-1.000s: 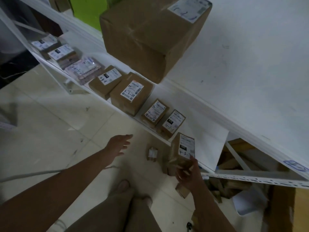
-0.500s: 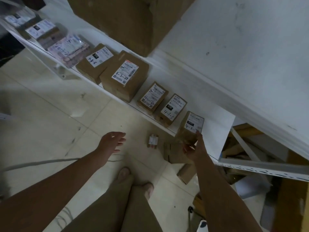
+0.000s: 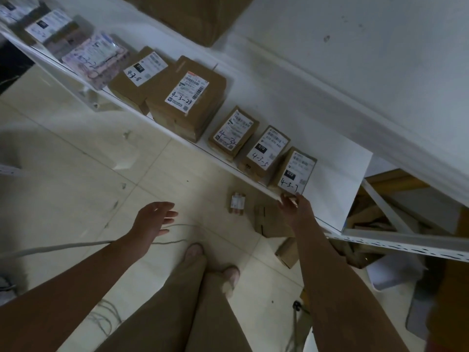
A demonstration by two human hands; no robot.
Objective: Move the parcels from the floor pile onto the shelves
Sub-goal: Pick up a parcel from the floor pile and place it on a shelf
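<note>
1. Parcel marked 4-3-7 [image 3: 295, 171]: on the white shelf [image 3: 332, 184], at its front edge, last at the right end of the row, label facing the camera, just beside the parcel marked 4-3-5 [image 3: 265, 151].
2. Right hand [image 3: 291, 208]: just in front of the shelf's front edge, directly below that parcel. Fingertips [image 3: 298, 198] at the parcel's near bottom edge, thumb toward its left corner. Pinching or merely touching: cannot be told.
3. Left hand [image 3: 154, 219]: well in front of the shelf, over the floor tiles, fingers spread and relaxed, holding nothing, well apart from every parcel.
4. Further left along the shelf, in order: a small labelled box [image 3: 233, 132], the parcel marked 4-3-24 [image 3: 187, 97], the parcel marked 4-3-8 [image 3: 138, 74] touching it, then a padded bag [image 3: 96, 59].
5. On the floor in front of the shelf, between the two hands: a small parcel [image 3: 237, 203], with flattened cardboard [image 3: 271, 221] to its right.
6. Also on the floor in front of the shelf: a grey cable [image 3: 63, 247], running under the left forearm.
</note>
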